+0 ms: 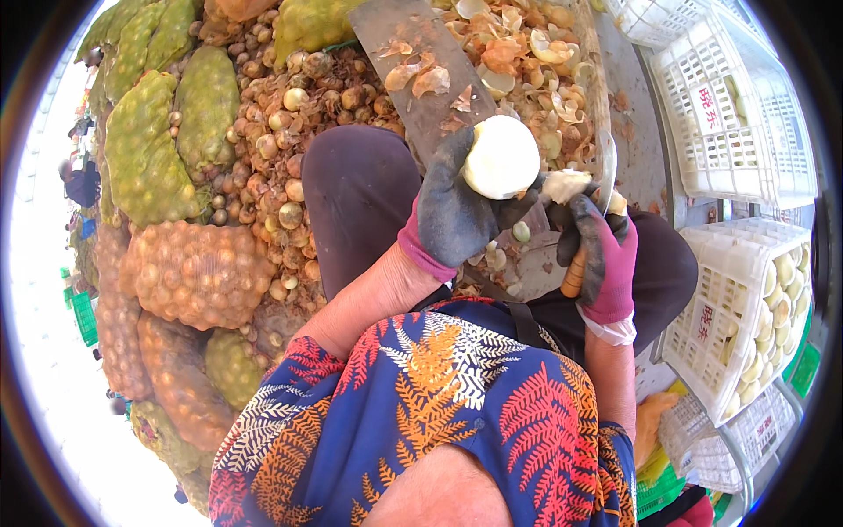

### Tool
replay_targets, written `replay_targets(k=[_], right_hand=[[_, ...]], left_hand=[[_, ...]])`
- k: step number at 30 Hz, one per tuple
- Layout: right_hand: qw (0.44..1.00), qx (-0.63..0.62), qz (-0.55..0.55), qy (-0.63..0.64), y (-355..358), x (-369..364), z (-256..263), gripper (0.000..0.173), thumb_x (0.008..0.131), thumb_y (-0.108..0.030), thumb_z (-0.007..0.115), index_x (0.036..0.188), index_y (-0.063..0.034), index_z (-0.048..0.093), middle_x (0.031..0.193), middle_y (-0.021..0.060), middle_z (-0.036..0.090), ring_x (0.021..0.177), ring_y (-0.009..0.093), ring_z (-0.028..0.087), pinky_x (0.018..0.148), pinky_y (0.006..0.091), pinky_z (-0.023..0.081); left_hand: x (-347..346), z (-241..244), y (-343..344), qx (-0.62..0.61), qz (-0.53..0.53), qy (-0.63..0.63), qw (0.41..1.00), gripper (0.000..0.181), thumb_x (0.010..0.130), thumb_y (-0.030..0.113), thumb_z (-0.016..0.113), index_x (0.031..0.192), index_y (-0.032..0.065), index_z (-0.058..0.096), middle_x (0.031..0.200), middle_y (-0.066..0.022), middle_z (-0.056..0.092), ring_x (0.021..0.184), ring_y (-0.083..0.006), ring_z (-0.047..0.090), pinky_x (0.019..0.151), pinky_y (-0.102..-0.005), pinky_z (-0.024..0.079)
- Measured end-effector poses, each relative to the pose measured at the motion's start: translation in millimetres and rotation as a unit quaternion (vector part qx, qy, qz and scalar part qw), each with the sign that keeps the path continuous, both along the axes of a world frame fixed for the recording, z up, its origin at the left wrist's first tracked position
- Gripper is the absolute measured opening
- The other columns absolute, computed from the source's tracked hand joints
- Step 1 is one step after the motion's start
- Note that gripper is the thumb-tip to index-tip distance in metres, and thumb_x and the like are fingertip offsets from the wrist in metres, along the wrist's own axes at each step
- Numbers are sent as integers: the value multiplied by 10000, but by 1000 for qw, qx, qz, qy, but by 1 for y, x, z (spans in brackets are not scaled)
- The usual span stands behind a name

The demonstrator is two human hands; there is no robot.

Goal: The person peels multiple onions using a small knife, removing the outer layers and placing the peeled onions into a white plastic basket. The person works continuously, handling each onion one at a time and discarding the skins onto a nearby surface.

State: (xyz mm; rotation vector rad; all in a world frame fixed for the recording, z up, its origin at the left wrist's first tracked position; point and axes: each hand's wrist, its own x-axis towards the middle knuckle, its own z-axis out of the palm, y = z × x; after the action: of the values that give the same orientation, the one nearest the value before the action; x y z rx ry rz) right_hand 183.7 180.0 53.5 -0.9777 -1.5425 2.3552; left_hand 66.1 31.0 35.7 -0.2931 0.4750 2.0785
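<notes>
A peeled white onion (502,157) rests in my left hand (458,204), which wears a grey-coated, pink-cuffed glove. My right hand (593,240), gloved alike, is closed around the wooden handle of a knife (573,273); its curved metal blade points up, away from me. A pale piece of onion or skin (566,185) lies at the fingertips between both hands. Beyond the onion, a flat board (421,72) bears several bits of dry skin. A small pale green onion piece (521,231) lies below the hands, between my knees.
Loose unpeeled onions (283,138) and full mesh sacks (197,273) cover the left side. Onion skins (527,59) are heaped at the top, bounded by a wooden edge (593,79). At the right stand white plastic crates, one holding peeled onions (774,316). Distant people show at the far left.
</notes>
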Motion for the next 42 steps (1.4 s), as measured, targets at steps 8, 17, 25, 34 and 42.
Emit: replay_targets(k=[8,17,25,34,42], right_hand=[[999,-26,22,4,-21,-5,10,272,894,-146,632,1120,4,624,836,68,681,543,80,556,468,214,421],[996,58,3,68,-28,3,-22,206,831,-15,610,1032,27,625,846,46,678,717,77,619,651,187,477],[998,-34,38,21,-25,12,26,140,830,-103,580,928,-10,621,706,41,612,517,109,544,479,232,434],[989,-127,72,36,-21,25,26,107,858,-122,537,817,-25,562,607,34,527,446,118,475,418,250,382],[974,-201,82,64,-22,36,23,151,872,-143,535,808,-8,558,590,51,522,454,142,490,430,266,396]], left_hand=[[14,4,0,-29,-35,31,998,596,937,585,443,1346,153,481,1234,-94,593,1112,-262,583,952,-434,470],[28,5,-1,0,-37,100,994,654,946,572,438,1395,97,415,1264,-172,576,1130,-304,589,925,-419,492],[41,20,-3,9,-26,142,989,662,937,569,459,1405,105,402,1308,-134,546,1158,-309,573,913,-456,503],[46,22,-8,-15,-26,119,992,627,939,533,485,1415,132,414,1329,-66,532,1202,-248,521,959,-436,458],[39,26,-18,-65,-57,178,980,566,955,452,493,1357,56,467,1264,-98,574,1142,-234,562,958,-373,460]])
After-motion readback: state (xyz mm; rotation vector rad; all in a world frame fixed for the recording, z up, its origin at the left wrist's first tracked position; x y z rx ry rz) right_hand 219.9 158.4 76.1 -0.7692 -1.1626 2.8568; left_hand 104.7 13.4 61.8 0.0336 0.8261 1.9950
